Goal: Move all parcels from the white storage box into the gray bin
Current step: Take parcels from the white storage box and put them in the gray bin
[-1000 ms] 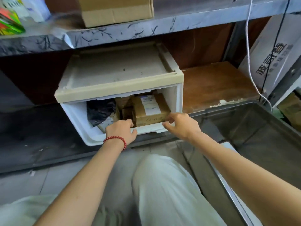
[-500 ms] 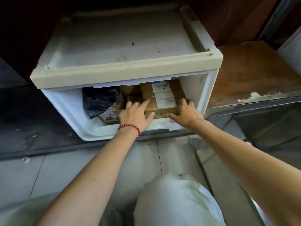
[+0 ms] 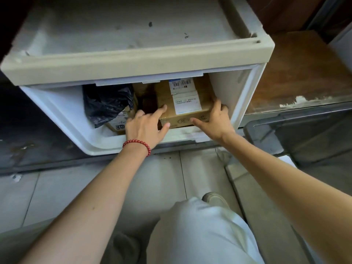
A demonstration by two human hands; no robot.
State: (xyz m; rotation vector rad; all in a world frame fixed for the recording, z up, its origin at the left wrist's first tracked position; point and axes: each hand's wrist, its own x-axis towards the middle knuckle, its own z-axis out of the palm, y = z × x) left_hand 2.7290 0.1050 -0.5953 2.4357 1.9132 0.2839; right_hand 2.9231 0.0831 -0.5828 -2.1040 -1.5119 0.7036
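Barely begun, we judge: our left hand (image 3: 144, 128) and right hand (image 3: 215, 121) clasp the brown parcel (image 3: 185, 120), centre frame, inside the white storage box (image 3: 62, 115). The black-bagged parcel (image 3: 106, 105) beside it also awaits the gray bin (image 3: 297, 126), right edge.

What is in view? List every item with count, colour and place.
white storage box: 1, white with beige top, centre, front open
cardboard parcel: 1, brown with white labels, right inside the box
black bag: 1, black, left inside the box
small carton: 1, brown, under the black bag
gray bin: 1, gray, floor at right
wooden board: 1, brown, right of the box
bead bracelet: 1, red, left wrist
left hand: 1, grips the parcel's left front corner
right hand: 1, grips the parcel's right side
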